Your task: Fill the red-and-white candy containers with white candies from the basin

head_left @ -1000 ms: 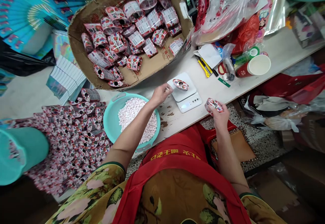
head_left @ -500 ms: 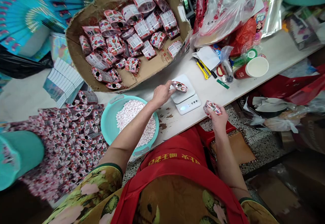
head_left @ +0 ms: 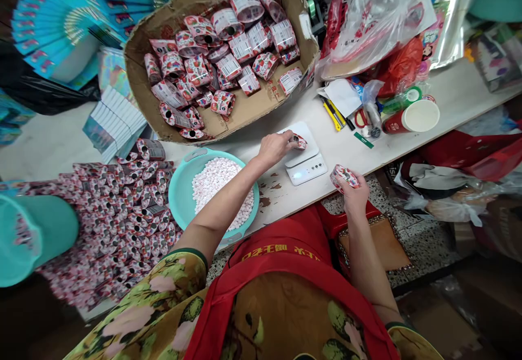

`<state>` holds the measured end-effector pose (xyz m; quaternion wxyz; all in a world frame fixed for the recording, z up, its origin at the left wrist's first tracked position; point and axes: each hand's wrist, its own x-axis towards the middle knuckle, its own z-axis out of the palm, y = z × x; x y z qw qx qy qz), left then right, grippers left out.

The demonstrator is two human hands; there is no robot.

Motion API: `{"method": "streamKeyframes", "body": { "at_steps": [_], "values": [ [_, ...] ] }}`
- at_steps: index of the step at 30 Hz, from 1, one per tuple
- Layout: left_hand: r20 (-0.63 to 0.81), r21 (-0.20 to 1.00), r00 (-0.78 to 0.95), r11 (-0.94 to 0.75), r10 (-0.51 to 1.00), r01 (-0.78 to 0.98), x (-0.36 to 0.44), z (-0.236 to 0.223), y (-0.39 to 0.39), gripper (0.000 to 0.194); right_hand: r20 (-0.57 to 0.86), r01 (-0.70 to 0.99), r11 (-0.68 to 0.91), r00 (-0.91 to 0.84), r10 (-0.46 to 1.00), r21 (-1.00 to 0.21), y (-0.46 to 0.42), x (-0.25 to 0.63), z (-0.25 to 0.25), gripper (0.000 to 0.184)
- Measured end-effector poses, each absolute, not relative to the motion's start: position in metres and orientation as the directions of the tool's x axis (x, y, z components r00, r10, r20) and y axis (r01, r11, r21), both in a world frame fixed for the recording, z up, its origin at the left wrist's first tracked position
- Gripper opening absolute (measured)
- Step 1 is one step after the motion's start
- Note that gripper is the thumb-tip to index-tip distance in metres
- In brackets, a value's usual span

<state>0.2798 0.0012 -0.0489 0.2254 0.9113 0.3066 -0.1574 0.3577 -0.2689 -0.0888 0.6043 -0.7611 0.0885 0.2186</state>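
My left hand (head_left: 278, 149) is at a small white kitchen scale (head_left: 306, 169). Its fingers are closed on a red-and-white candy packet (head_left: 300, 141) at the weighing plate; whether the packet still rests on the plate I cannot tell. Just past the table's front edge, my right hand (head_left: 356, 196) grips another red-patterned candy packet (head_left: 342, 177), its printed top tilted upward. Under my left forearm stands a turquoise basin (head_left: 179, 197) holding many small white candies (head_left: 212, 183).
A cardboard box (head_left: 222, 126) of similar packets stands behind. Many open packets (head_left: 126, 213) are crowded at the left, beside a turquoise bucket (head_left: 57, 224). To the right lie yellow cutters (head_left: 332, 115) and a paper cup (head_left: 420, 116). A red stool (head_left: 330, 221) is below the table.
My left fingers have moved over the packet at the scale and closed on it. My right hand keeps its packet in about the same place. The whole view has shifted slightly.
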Motion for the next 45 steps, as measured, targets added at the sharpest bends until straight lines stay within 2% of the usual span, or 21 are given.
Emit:
{"method": "streamKeyframes", "body": {
  "at_steps": [4,7,9,13,14,18,22,24,28,31,35,39,45],
  "values": [
    [-0.411,0.389,0.774,-0.675,0.482,0.627,0.284,-0.057,0.005,0.041,-0.418,-0.369,-0.275,0.897,0.143,-0.888,-0.267,0.358,-0.091,0.061],
    [-0.395,0.398,0.763,-0.654,0.511,0.644,0.280,-0.061,0.010,0.048,-0.410,-0.360,-0.279,0.900,0.148,-0.890,-0.267,0.361,-0.091,0.061],
    [-0.380,0.384,0.780,-0.683,0.497,0.621,0.278,-0.063,0.010,0.044,-0.409,-0.360,-0.273,0.900,0.151,-0.892,-0.266,0.364,-0.092,0.061],
    [-0.373,0.332,0.856,-0.810,0.358,0.483,0.281,-0.055,-0.004,0.029,-0.392,-0.324,-0.304,0.899,0.194,-0.896,-0.259,0.370,-0.091,0.063],
    [-0.374,0.318,0.850,-0.809,0.372,0.494,0.280,-0.051,-0.006,0.030,-0.376,-0.304,-0.312,0.904,0.204,-0.900,-0.254,0.372,-0.092,0.065],
    [-0.306,0.273,0.738,-0.686,0.602,0.674,0.240,-0.026,0.007,0.033,-0.244,-0.160,-0.288,0.927,0.286,-0.944,-0.206,0.374,-0.101,0.065],
    [-0.073,0.348,0.516,-0.463,0.854,0.815,0.121,0.017,0.023,0.035,-0.142,-0.045,-0.224,0.887,0.439,-0.974,-0.146,0.363,-0.115,0.065],
    [-0.012,0.347,0.386,-0.358,0.922,0.867,0.051,0.035,0.025,0.035,-0.110,0.016,-0.247,0.865,0.490,-0.969,-0.127,0.358,-0.122,0.065],
    [-0.045,0.085,0.132,-0.128,0.990,0.988,-0.053,0.045,0.034,0.038,-0.094,0.094,-0.328,0.854,0.513,-0.940,-0.118,0.358,-0.129,0.068],
    [-0.074,-0.018,0.109,-0.111,0.991,0.994,-0.081,0.040,0.060,0.039,-0.100,0.116,-0.383,0.861,0.499,-0.917,-0.127,0.360,-0.120,0.075],
    [-0.145,0.010,0.179,-0.180,0.973,0.984,-0.067,0.019,0.129,0.042,-0.112,0.111,-0.407,0.867,0.485,-0.907,-0.145,0.359,-0.098,0.077],
    [-0.239,0.040,0.199,-0.195,0.950,0.980,-0.027,-0.026,0.195,0.040,-0.086,0.160,-0.443,0.870,0.486,-0.882,-0.167,0.357,-0.082,0.070],
    [-0.357,0.114,0.152,-0.119,0.922,0.986,-0.015,-0.080,0.234,0.040,-0.203,0.094,-0.548,0.866,0.456,-0.831,-0.201,0.363,-0.073,0.064]
  ]
}}
